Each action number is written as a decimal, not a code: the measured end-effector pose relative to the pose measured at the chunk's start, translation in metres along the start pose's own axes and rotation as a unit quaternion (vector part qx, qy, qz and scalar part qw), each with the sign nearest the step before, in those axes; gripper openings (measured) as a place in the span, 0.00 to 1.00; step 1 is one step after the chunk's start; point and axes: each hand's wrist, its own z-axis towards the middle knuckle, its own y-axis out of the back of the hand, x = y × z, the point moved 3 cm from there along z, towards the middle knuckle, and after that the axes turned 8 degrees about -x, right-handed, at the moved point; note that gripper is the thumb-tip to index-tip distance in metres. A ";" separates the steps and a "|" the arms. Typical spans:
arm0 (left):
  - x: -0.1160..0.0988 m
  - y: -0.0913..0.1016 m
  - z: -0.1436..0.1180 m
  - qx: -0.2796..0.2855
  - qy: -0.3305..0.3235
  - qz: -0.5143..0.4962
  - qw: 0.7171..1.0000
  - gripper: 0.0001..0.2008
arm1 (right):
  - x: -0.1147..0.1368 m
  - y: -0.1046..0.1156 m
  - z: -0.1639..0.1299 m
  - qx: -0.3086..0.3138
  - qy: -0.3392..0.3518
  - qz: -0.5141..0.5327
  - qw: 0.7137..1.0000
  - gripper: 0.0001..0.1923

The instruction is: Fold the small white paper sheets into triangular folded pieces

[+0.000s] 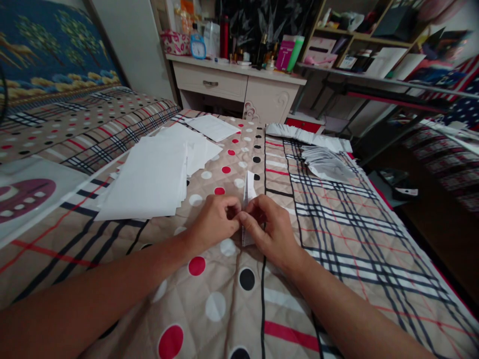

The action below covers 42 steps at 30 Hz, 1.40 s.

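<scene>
A: Material?
B: Thin white paper (248, 192), creased into a narrow pointed strip, on a quilted cover (337, 239) with dots and plaid.
A: Which way?
B: Long axis runs away from the person, tip on the far side.
A: Hands?
B: Two. Left hand (214, 222) and right hand (270, 230) meet, fingertips pinched on the strip (grip partly hidden).
A: Others?
B: Loose sheets (149, 177) on the left, folded pieces (325, 162) on the right; too many to count.

This is a bedroom in a home: a bed (337, 239) under a quilted spotted and plaid cover fills the view, a white dresser (239, 87) with a drawer carries bottles and a small blue clock (197, 47), and wooden shelves (359, 37) hold boxes and papers.
</scene>
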 end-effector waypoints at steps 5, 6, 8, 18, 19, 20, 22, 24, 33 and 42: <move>0.000 0.000 -0.001 -0.012 0.004 0.030 0.999 0.04 | -0.009 -0.003 -0.001 -0.012 -0.059 0.011 0.998 0.10; -0.001 0.000 -0.001 -0.017 0.000 0.031 0.999 0.04 | -0.010 -0.003 -0.001 -0.018 -0.066 0.008 0.998 0.11; -0.003 -0.001 -0.002 -0.024 -0.017 0.029 0.999 0.05 | -0.012 -0.002 0.001 -0.026 -0.076 0.004 0.997 0.10; -0.006 0.005 -0.003 0.012 -0.241 0.222 0.945 0.17 | -0.019 0.017 0.007 -0.079 0.003 -0.019 0.997 0.12; -0.006 0.006 -0.003 0.028 -0.252 0.267 0.930 0.18 | -0.019 0.019 0.007 -0.070 0.014 -0.027 0.997 0.12; -0.005 0.006 -0.003 0.038 -0.257 0.308 0.915 0.19 | -0.018 0.019 0.008 -0.061 0.027 -0.034 0.997 0.12; -0.006 0.007 -0.003 0.047 -0.270 0.372 0.887 0.20 | -0.015 0.020 0.008 -0.044 0.052 -0.042 0.997 0.13; -0.007 0.007 -0.003 0.048 -0.285 0.416 0.862 0.19 | -0.013 0.020 0.009 -0.035 0.066 -0.037 0.997 0.13; -0.013 0.009 -0.001 0.024 -0.341 0.464 0.817 0.10 | -0.008 0.020 0.011 -0.025 0.084 -0.019 0.996 0.12; -0.006 0.012 -0.001 0.029 -0.370 0.440 0.818 0.11 | -0.013 0.024 0.013 0.012 0.044 -0.143 0.989 0.12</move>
